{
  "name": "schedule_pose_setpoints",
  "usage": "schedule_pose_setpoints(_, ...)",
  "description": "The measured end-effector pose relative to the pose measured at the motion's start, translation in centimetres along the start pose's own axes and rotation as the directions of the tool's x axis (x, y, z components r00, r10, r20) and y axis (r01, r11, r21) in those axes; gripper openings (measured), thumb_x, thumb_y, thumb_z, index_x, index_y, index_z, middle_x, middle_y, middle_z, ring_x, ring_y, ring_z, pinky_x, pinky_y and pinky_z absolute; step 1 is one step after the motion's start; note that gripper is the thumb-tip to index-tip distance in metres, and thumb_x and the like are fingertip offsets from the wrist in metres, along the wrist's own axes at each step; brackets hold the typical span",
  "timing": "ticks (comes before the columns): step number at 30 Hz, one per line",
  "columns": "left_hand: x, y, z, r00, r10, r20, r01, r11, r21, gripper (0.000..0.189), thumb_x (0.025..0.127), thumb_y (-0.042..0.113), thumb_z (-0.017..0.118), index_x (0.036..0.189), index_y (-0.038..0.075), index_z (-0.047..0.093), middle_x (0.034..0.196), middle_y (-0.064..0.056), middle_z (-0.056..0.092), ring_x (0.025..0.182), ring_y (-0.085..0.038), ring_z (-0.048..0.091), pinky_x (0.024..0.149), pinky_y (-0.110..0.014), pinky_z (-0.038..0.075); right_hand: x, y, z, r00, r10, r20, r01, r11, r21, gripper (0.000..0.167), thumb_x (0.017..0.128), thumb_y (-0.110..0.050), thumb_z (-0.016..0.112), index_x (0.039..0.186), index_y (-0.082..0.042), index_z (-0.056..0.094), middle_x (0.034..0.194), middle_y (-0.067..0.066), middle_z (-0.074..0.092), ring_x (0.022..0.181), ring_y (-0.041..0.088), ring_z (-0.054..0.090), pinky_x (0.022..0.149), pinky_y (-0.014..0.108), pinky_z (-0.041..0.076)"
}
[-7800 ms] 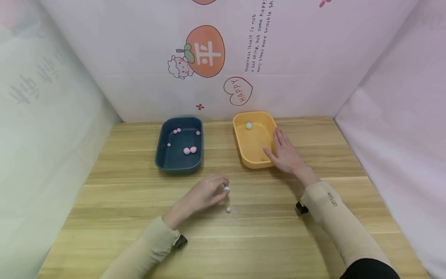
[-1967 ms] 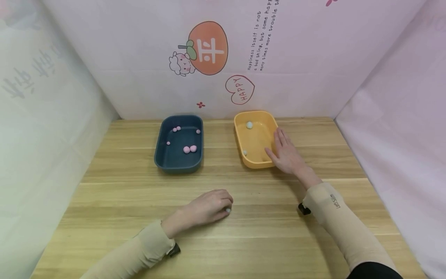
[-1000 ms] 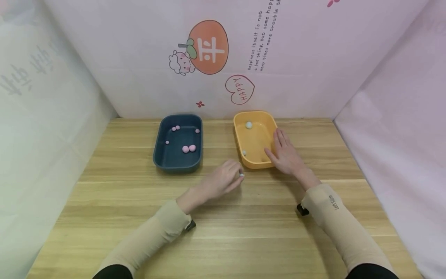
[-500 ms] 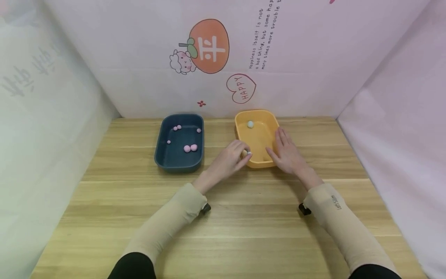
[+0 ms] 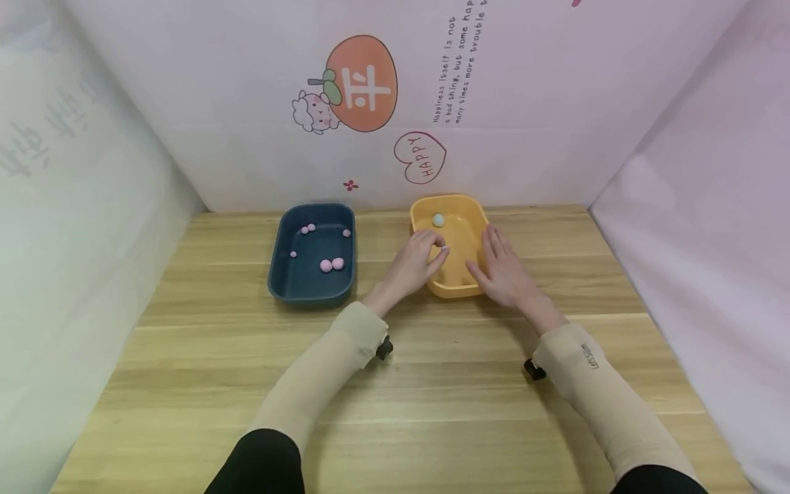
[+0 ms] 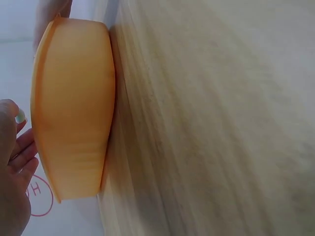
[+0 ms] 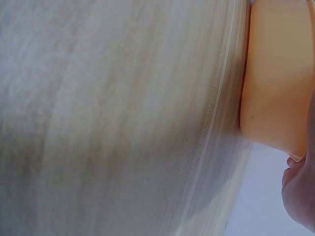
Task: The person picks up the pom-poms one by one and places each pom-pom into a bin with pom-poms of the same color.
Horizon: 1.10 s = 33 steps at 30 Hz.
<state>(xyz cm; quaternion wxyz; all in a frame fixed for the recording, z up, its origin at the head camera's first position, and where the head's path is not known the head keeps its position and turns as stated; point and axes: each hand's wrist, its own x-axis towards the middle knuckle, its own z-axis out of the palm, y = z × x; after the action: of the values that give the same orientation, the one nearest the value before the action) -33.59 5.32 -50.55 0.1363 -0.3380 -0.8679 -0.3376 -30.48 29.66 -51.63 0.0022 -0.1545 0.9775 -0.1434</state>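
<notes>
Held between the thumb and fingertips of my left hand (image 5: 412, 264) is a small pale green-white ball (image 5: 445, 248), above the yellow tray (image 5: 455, 292). In the left wrist view the ball (image 6: 20, 116) shows at the fingertips, beside the tray's rim. A larger pale ball (image 5: 438, 220) lies inside at the tray's far left. My left hand covers the tray's near left corner. Against the right rim rests my right hand (image 5: 505, 276), its fingers straight and its thumb over the inside. The right wrist view shows part of that hand at the tray wall (image 7: 280, 78).
To the left stands a dark blue tray (image 5: 308, 300) with several pink balls (image 5: 326, 266) of different sizes in it. Both trays sit on a wooden table (image 5: 457, 398), near its back edge. White printed sheets (image 5: 531, 103) enclose the back and sides.
My left hand picked up the small ball from the table and carried it forward and right over the yellow tray. Another small pale ball appeared in that tray earlier. My right hand stayed put.
</notes>
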Motion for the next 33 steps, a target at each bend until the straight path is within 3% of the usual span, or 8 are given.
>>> schedule_pose_setpoints(9,1.2,-0.2,0.9,0.997,-0.070,-0.019,0.070,0.997,0.010,0.016,0.110,0.017,0.068,0.112,0.001,0.072,0.120,-0.014,0.077,0.122,-0.032,0.070,0.109,-0.040,0.059,0.0,-0.3,0.5,1.000,-0.005,-0.008,0.005,1.000,-0.001,0.090,0.117,-0.055,0.030,0.170,0.012,0.002,0.182,0.033,-0.001,0.172,0.050,0.000,0.142,0.059,0.008)
schedule_pose_setpoints(18,1.2,0.3,1.0,0.992,-0.127,-0.020,0.128,0.991,0.027,0.023,0.109,0.018,0.069,0.123,0.000,0.072,0.127,-0.015,0.076,0.127,-0.032,0.068,0.110,-0.040,0.059,-0.1,-0.4,0.3,1.000,-0.020,-0.015,0.020,0.999,0.025,0.089,0.117,-0.052,0.033,0.170,0.013,0.004,0.182,0.033,-0.001,0.172,0.049,-0.001,0.142,0.060,0.008)
schedule_pose_setpoints(33,-0.4,0.6,-1.6,0.991,-0.133,0.012,0.133,0.991,0.015,0.027,0.110,0.021,0.068,0.131,0.003,0.071,0.136,-0.013,0.071,0.130,-0.029,0.064,0.110,-0.041,0.059,-0.3,0.5,-0.2,1.000,-0.014,0.003,0.014,1.000,0.015,0.089,0.117,-0.051,0.033,0.170,0.013,0.000,0.181,0.034,-0.003,0.171,0.051,-0.002,0.142,0.060,0.006)
